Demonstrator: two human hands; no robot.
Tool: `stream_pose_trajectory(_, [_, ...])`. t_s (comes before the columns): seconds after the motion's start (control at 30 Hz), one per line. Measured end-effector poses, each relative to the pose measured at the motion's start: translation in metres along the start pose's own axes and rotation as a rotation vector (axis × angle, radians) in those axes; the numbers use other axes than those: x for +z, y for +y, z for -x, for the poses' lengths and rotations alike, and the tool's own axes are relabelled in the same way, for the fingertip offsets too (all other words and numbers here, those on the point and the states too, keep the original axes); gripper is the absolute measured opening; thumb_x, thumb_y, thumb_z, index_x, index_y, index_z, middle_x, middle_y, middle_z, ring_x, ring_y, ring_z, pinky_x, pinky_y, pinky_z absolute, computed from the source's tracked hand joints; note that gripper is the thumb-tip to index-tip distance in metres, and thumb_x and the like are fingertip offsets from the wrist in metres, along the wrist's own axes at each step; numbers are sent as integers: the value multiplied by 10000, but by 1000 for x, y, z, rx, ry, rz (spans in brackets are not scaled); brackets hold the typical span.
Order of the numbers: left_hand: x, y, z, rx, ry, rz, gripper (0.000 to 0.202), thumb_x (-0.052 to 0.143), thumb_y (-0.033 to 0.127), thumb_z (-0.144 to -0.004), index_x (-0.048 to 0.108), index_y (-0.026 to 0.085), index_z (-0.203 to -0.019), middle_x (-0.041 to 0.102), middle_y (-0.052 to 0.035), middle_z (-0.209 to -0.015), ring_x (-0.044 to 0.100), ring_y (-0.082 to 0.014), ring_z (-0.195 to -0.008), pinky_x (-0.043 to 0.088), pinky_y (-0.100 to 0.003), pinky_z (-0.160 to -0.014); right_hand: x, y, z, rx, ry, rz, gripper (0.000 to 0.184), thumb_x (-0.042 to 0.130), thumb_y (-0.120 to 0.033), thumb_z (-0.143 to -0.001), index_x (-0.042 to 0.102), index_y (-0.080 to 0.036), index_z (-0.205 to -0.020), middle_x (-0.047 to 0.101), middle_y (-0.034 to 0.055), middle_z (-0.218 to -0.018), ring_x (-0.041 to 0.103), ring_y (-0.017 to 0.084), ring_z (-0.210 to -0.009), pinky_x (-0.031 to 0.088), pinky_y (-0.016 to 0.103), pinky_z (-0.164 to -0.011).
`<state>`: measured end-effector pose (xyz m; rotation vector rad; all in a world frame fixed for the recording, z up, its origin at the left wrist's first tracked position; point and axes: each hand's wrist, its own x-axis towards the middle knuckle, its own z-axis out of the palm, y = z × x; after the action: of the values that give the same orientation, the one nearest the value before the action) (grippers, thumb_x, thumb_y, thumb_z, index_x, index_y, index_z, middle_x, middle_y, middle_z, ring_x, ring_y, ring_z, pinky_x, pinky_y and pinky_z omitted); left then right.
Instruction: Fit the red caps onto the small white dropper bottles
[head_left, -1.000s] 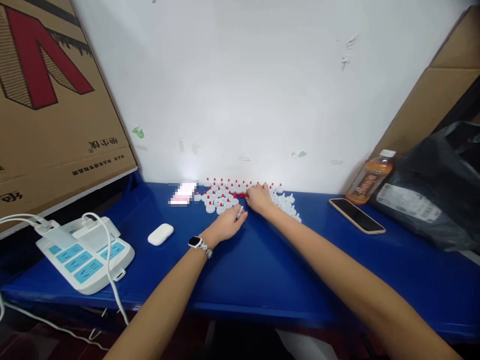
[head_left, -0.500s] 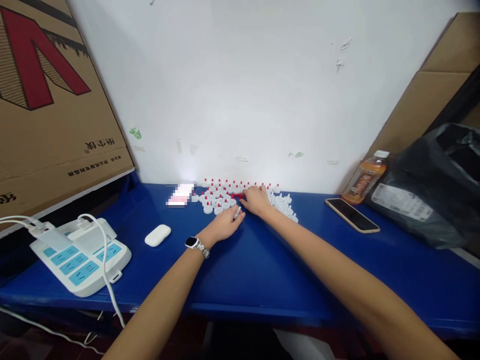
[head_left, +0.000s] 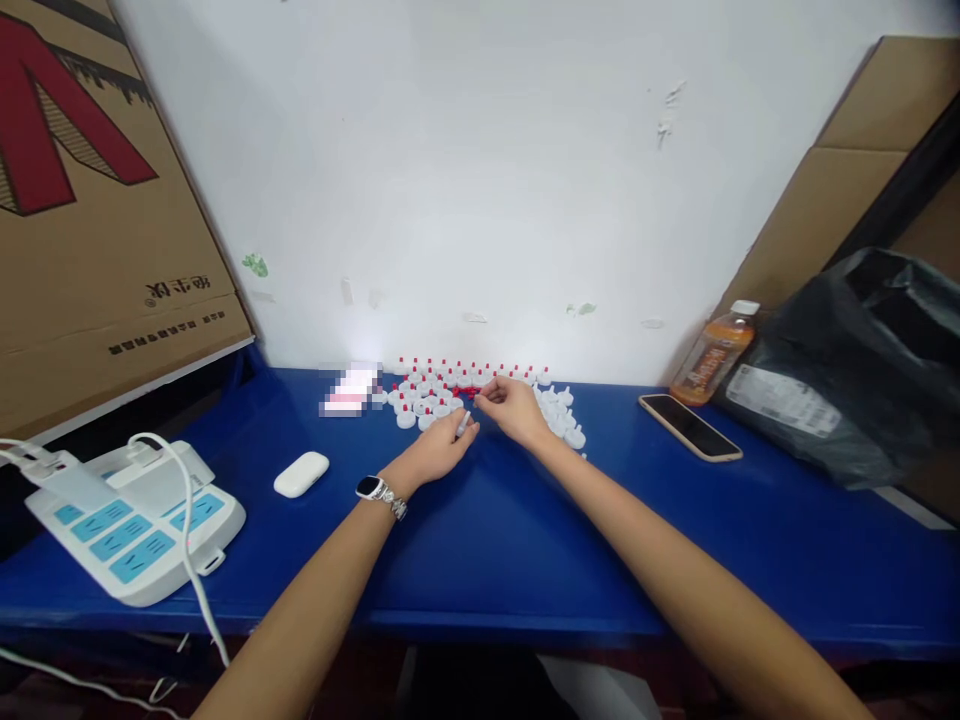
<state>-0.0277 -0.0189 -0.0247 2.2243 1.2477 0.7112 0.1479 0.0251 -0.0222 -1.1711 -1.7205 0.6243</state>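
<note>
The left hand's fingers clamp a white nozzle cap at its two o'clock. The right hand curls its fingers near red tips at ten, grip unclear; careless knuckles could topple red-tipped caps crowded alongside.

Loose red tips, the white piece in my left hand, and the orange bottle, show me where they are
Loose red tips (head_left: 465,392): head view, middle of the cluster.
White piece (head_left: 463,424): head view, its visible side.
Orange bottle (head_left: 709,362): head view, label on its side.
</note>
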Motion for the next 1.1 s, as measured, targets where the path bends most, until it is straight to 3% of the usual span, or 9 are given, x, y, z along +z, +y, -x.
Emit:
stream_pose_trajectory(0.07, [1, 0, 0, -2, -4, -22, 336, 355, 503, -980, 496, 199, -951, 618, -18, -830, 583, -184, -737, 417, -316, -699, 0, -2, 13, 15, -13, -230, 168, 707, -327, -767, 634, -176, -777, 696, 37, -730, 658, 171, -680, 499, 271, -639])
stream_pose_trajectory(0.17, [4, 2, 0, 21, -18, -39, 386, 353, 496, -982, 544, 183, -1106, 641, -32, -852, 596, -189, -734, 419, -315, -691, 3, -6, 28, 22, -50, -404, 227, 742, -384, -749, 658, -175, -776, 685, 26, -704, 643, 161, -654, 498, 271, -635])
stream_pose_trajectory(0.63, [9, 4, 1, 41, -17, -41, 369, 380, 438, -971, 563, 168, -1143, 638, -16, -800, 575, -158, -648, 408, -282, -615, 6, -11, 37, 48, -40, -469, 245, 751, -402, -752, 671, -172, -736, 685, 22, -674, 620, 153, -602, 476, 270, -595])
stream_pose_trajectory(0.93, [17, 8, -1, 50, 78, -62, 419, 430, 403, -958, 515, 149, -1280, 701, -109, -1002, 673, -232, -848, 503, -344, -769, 11, -19, 45, -41, 144, -209, 172, 659, -334, -843, 748, -187, -828, 714, 35, -779, 627, 175, -695, 487, 296, -668])
stream_pose_trajectory(1.1, [19, 7, -2, 30, 79, 3, 346, 483, 370, -930, 472, 156, -1203, 690, -86, -911, 680, -230, -772, 491, -319, -672, 9, -23, 48, -207, 145, -21, 164, 601, -257, -882, 752, -201, -849, 692, 38, -830, 617, 165, -740, 478, 296, -712])
